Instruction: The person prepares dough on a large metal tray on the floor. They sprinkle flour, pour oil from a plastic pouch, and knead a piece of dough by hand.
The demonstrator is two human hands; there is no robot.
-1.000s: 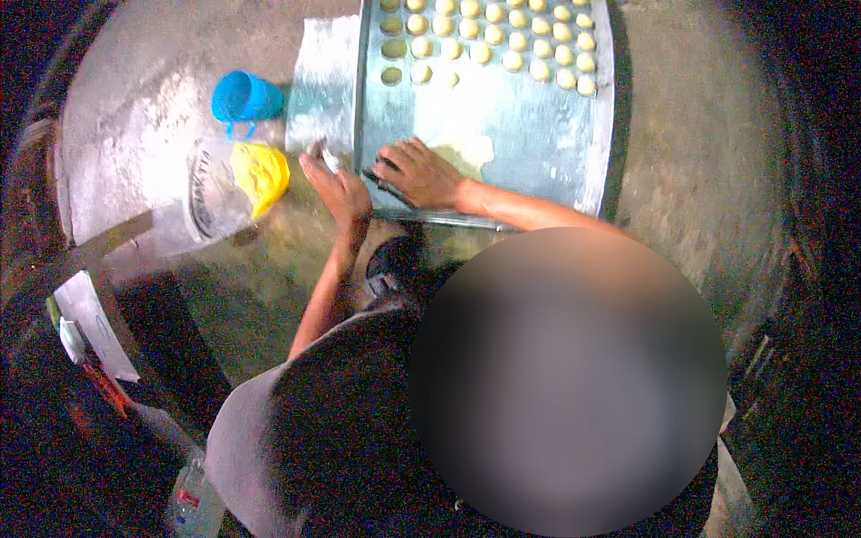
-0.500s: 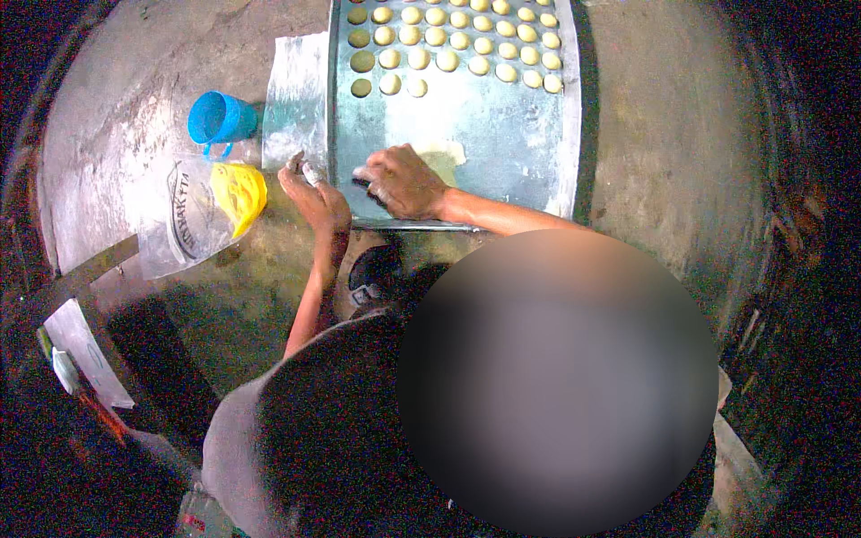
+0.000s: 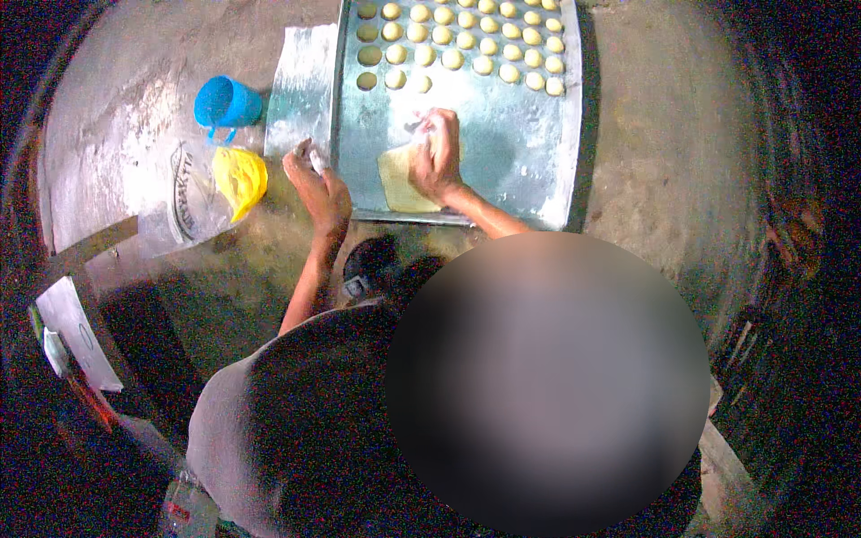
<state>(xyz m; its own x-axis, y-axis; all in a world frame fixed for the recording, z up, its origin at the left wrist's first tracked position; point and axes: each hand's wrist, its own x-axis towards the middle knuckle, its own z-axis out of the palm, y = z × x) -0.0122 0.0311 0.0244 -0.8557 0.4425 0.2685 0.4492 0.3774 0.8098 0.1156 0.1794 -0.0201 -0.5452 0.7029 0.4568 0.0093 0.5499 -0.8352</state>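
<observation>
A metal baking tray (image 3: 529, 152) holds rows of small round pale dough pieces (image 3: 452, 59) in its far part. My right hand (image 3: 437, 161) is over the near part of the tray, fingers curled together and pointing away; what they hold, if anything, is blurred. Beneath and beside that hand lies a flat, pale yellow sheet-like patch (image 3: 399, 182) on the tray; its material is unclear. My left hand (image 3: 321, 193) is raised just outside the tray's near left corner. Its fingers are bent together, with something whitish at the tips, either flour or a small lump.
A flour-dusted metal sheet (image 3: 300, 99) lies along the tray's left side. Farther left stand a blue plastic mug (image 3: 228, 103) and, nearer, a yellow plastic bag (image 3: 240, 179) beside a clear printed bag (image 3: 179, 211). Worn concrete floor (image 3: 655, 117) lies to the right.
My right hand has moved from the tray's near left corner rightward and away, turning upright and uncovering more of the yellow patch. My left hand has stayed nearly in place. The view shifted slightly.
</observation>
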